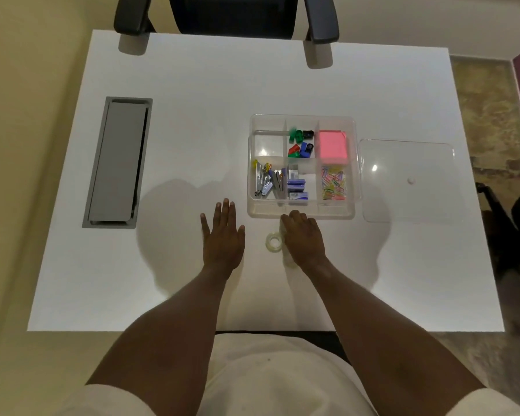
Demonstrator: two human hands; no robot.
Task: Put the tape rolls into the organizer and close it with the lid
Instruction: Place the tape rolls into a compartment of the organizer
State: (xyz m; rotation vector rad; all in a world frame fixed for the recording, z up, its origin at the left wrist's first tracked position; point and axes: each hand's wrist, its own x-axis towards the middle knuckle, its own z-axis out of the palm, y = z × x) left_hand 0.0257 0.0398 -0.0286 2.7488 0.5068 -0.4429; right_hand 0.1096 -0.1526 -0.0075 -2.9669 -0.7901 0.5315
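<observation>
White desk [162, 265], 1. Clear organizer [354, 175] w/ 6 compartments, lid [409, 163] off, flat just right of it. Far-left compartment bare; others hold sharpeners, pink notes [332, 145], staplers, staple boxes, paper clips. 2 hands: left hand [222, 235] flat, fingers spread, holding nothing. Right hand [303, 238] curled over something near organizer's front wall; grip can't tell. 1 clear tape roll [274, 242] flat on desk betw. hands, touching right hand's edge. Poss. 2nd roll under right hand, mostly hidden.
</observation>
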